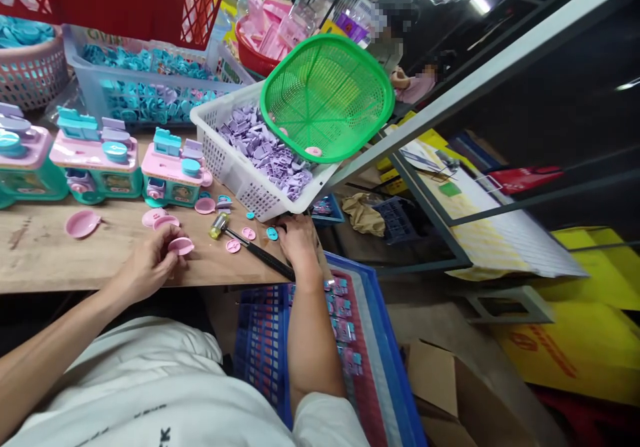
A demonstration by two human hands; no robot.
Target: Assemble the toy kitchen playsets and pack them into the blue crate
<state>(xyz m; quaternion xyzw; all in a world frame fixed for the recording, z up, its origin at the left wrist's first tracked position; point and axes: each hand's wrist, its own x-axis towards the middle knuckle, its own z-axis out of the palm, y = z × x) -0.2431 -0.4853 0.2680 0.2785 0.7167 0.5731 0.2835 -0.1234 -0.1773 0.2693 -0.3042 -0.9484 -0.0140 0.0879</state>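
Note:
My left hand [150, 260] is closed on a small pink pan [181, 246] above the wooden table [40, 260]. More pink pans lie nearby, one [83, 224] off to the left. At the table's right end, my right hand [296, 237] rests beside a blue disc [271, 234]; its fingertips are partly hidden against the white basket [240, 184]. Between my hands lies a hammer [260, 254] with a yellow-tipped head and black handle, with pink discs [233, 246] around it. Pink and teal toy kitchens [173, 170] stand in a row behind.
Purple parts [260, 147] fill the white basket, and a green basket [327, 97] leans over it. A red basket [120, 0] hangs over bins of blue parts [145, 87]. A metal post [450, 80] slants across the right. Blue crates [373, 314] stand below the table.

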